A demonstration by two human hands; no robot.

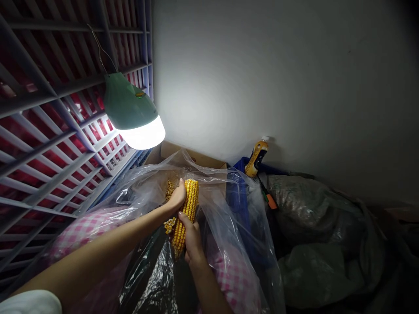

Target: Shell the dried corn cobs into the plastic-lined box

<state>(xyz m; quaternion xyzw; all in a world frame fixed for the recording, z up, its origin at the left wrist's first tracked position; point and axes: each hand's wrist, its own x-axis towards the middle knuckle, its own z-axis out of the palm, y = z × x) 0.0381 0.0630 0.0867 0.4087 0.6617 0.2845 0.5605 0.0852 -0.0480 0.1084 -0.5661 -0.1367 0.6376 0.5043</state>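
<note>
A yellow ear of corn (pixel 189 207) stands slanted in front of me, most of its kernels in rows. My left hand (pixel 176 197) is closed against its upper left side, thumb pointing up and fingers largely hidden. Lower down on the right side, my right hand (pixel 192 237) grips the same ear, with its thumb across the front. A cluster of loose kernels (pixel 169 225) shows just left of the ear's lower half. More kernels (pixel 169 189) appear behind my left hand. Clear plastic sheeting (pixel 225 218) spreads around both hands and over pink checked cloth (pixel 234 272).
A lit green lamp (pixel 132 107) hangs by wire from a slatted plastic crate (pixel 55 93) at left. Behind the plastic is a cardboard box (pixel 199 159). To the right are a blue bin (pixel 238 200), a yellow bottle (pixel 257 157), an orange-handled tool (pixel 271 201) and bulky sacks (pixel 304 209).
</note>
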